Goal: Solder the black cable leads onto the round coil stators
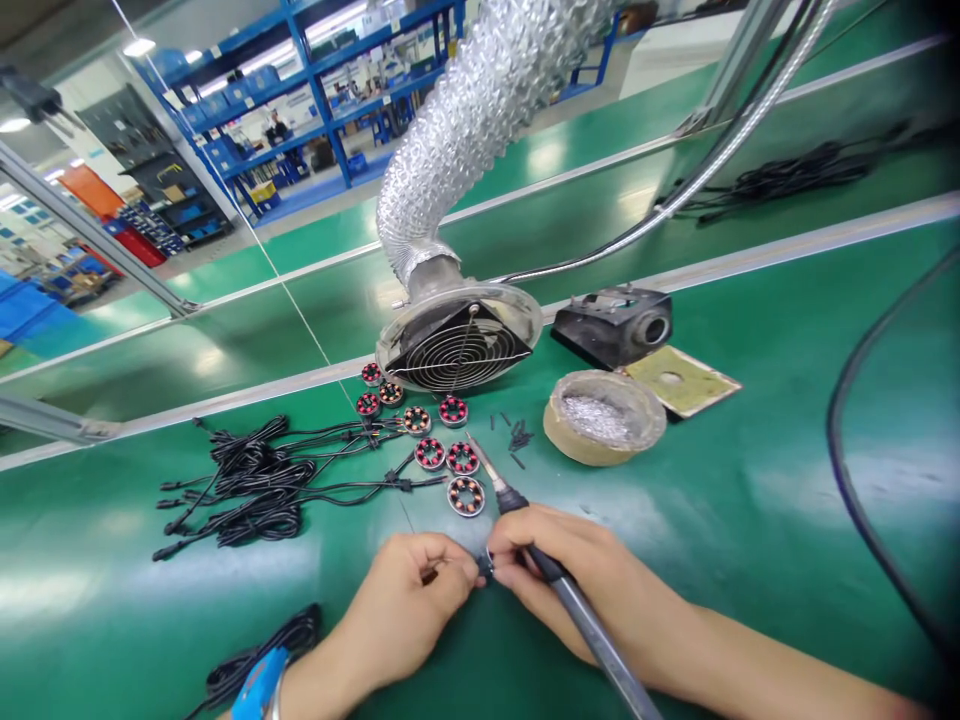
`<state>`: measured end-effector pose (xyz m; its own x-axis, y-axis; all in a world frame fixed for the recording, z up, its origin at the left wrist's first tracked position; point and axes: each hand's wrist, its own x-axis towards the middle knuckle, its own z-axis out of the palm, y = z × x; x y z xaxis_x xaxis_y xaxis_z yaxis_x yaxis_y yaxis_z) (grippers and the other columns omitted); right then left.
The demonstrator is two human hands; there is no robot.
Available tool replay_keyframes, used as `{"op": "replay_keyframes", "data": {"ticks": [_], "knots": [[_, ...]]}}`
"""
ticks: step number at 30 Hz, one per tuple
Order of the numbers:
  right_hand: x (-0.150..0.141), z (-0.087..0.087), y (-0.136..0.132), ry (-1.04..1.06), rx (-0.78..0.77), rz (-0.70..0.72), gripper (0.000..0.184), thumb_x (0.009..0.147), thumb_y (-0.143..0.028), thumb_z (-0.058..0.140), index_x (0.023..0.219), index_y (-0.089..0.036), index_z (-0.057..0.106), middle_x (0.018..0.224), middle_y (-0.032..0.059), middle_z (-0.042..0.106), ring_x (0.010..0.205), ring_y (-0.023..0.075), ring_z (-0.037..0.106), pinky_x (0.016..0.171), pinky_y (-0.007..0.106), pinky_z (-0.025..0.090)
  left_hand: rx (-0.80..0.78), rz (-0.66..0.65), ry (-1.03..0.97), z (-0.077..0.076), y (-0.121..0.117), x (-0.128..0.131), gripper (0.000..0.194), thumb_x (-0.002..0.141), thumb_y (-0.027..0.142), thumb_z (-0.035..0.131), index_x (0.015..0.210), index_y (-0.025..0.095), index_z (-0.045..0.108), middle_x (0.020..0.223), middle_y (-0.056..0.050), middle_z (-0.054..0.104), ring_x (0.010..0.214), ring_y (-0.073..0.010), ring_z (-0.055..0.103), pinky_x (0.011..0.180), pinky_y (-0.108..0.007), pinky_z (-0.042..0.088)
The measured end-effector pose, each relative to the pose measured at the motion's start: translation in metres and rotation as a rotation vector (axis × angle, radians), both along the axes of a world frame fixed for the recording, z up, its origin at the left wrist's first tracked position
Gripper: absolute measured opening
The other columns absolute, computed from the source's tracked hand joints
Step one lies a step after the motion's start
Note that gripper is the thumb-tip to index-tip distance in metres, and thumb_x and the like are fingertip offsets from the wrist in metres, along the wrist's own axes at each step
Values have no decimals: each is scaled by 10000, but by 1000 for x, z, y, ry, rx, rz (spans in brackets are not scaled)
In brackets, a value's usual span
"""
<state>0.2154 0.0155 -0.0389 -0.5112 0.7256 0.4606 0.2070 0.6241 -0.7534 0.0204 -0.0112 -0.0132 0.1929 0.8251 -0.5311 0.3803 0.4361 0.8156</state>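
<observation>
My right hand (pixel 570 580) is closed round a soldering iron (pixel 525 530), whose tip points up toward the ring-shaped coil parts (pixel 465 495). Its fingertips also pinch a small dark piece (pixel 486 570) together with my left hand (pixel 409 600), which is closed on the same piece. A thin wire runs from between the hands toward the bundle of black cables (pixel 255 490) on the left. Several round coil parts with red windings (pixel 431 452) lie just beyond my hands on the green mat.
A fume extractor fan (pixel 457 340) on a silver flexible duct (pixel 480 110) stands behind the coil parts. A tip-cleaner bowl (pixel 604 418), a black iron stand (pixel 615 325) and a yellow sponge pad (pixel 682 380) sit at right. A black cable (pixel 847 480) curves at far right. More black cable (pixel 255 655) lies near my left wrist.
</observation>
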Motion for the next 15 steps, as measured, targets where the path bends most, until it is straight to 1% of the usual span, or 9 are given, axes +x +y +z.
{"op": "replay_keyframes", "data": {"ticks": [3, 5, 8, 10, 12, 15], "knots": [[0, -2, 0, 6, -29, 34, 225, 879, -32, 480, 974, -232, 522, 802, -25, 630, 692, 106, 583, 623, 187, 456, 44, -34, 34, 0, -2, 1, 343, 855, 447, 556, 795, 124, 653, 641, 27, 467, 610, -114, 377, 568, -232, 303], [0, -2, -1, 6, -26, 40, 230, 887, -34, 473, 990, -232, 529, 813, -19, 639, 699, 111, 591, 636, 194, 469, 63, -49, 62, 1, -2, 2, 330, 879, 423, 525, 799, 127, 647, 639, 29, 446, 616, -118, 366, 572, -233, 296], [1, 1, -1, -6, -5, 26, 230, 867, -44, 491, 993, -231, 534, 802, -14, 641, 683, 121, 593, 623, 204, 482, 61, -68, 89, 4, -3, 4, 314, 892, 396, 499, 792, 131, 636, 623, 36, 404, 595, -116, 332, 546, -231, 267], [1, 3, 0, -9, 5, 3, 248, 850, -52, 507, 1021, -229, 532, 809, -8, 640, 685, 129, 590, 618, 212, 486, 72, -83, 91, 6, -3, 5, 303, 899, 379, 488, 790, 135, 631, 631, 32, 414, 600, -118, 339, 545, -230, 272], [0, 1, 0, -2, 10, 15, 261, 861, -55, 502, 1053, -228, 531, 832, 0, 648, 699, 137, 583, 632, 224, 489, 117, -113, 117, 7, -4, 5, 293, 912, 356, 475, 781, 142, 626, 635, 27, 434, 600, -119, 353, 547, -231, 275], [-1, -5, 0, -8, 5, 100, 257, 910, -61, 469, 1083, -238, 540, 855, 6, 652, 720, 148, 571, 654, 249, 478, 229, -169, 224, 9, -7, 5, 298, 931, 323, 459, 730, 160, 608, 605, 28, 440, 572, -117, 358, 539, -243, 262]]}}
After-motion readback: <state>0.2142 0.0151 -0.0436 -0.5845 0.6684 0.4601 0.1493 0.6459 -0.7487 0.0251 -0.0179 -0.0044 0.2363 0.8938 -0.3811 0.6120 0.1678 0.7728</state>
